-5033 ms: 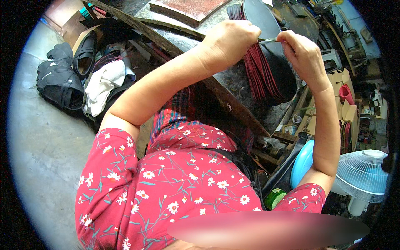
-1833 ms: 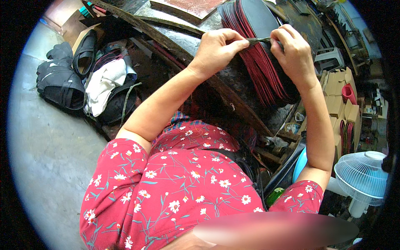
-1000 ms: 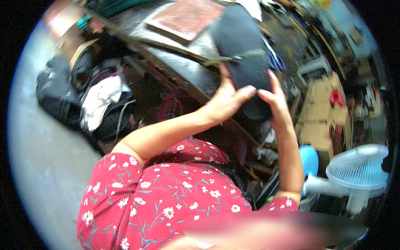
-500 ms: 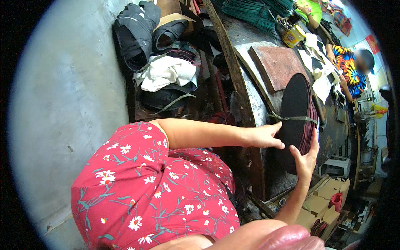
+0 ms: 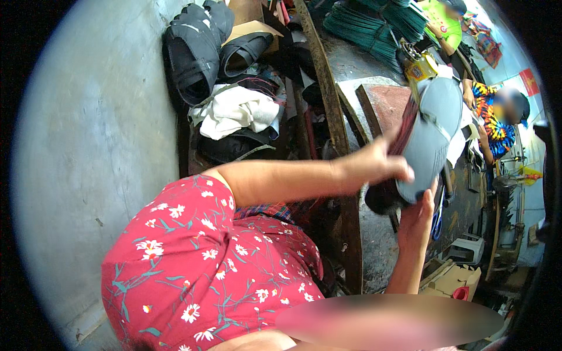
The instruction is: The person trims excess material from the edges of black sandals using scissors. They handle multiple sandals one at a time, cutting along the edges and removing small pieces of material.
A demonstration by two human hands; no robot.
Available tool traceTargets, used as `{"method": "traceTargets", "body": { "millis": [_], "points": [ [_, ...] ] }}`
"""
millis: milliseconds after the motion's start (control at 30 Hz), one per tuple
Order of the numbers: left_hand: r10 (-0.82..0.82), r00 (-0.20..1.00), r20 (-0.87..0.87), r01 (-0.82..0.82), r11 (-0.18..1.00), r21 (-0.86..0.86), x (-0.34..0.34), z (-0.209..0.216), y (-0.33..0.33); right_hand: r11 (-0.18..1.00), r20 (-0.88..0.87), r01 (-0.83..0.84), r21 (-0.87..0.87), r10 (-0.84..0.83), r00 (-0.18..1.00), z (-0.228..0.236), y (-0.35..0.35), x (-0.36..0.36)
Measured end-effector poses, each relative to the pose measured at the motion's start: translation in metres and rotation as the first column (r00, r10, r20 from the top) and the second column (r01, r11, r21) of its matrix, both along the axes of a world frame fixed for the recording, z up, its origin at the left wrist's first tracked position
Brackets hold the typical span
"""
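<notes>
Sole stack [image 5: 424, 149], bound with a pale band [image 5: 439, 128], is tilted at right of centre, grey face showing. Left hand [image 5: 374, 167], blurred, grasps its left side; right hand [image 5: 417, 212] grasps its lower end. Blue scissors [image 5: 437, 224] lie just right of the right hand, on the table [image 5: 380, 254]. Farther, at upper right: red slab [image 5: 386, 100], partly hidden by the stack; yellow tub [image 5: 419, 69]; teal bundle [image 5: 360, 32]; two co-workers [image 5: 494, 111].

I have the soles [image 5: 431, 137] between my hands [image 5: 377, 165] over the counter [image 5: 377, 251], shoes [image 5: 190, 61] and a cloth [image 5: 234, 114] to my left, boxes [image 5: 446, 283] right.
</notes>
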State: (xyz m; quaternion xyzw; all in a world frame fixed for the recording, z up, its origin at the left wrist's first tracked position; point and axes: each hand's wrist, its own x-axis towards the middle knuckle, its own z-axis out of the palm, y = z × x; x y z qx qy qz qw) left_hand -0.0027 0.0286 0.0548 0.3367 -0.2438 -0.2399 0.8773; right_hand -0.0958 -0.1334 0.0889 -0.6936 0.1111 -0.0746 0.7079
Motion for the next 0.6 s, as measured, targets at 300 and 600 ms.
{"method": "traceTargets", "body": {
  "millis": [300, 600],
  "points": [
    [0.001, 1.000, 0.000, 0.000, 0.849, 0.529, 0.238, 0.019, 0.111, 0.842, 0.038, 0.000, -0.540, 0.024, 0.999, -0.026, -0.035, -0.039],
    [0.426, 0.218, 0.878, -0.945, -0.130, 0.299, 0.320, -0.093, 0.097, 0.383, 0.107, 0.177, -0.906, -0.199, 0.974, -0.068, -0.097, -0.153]
  ]
}}
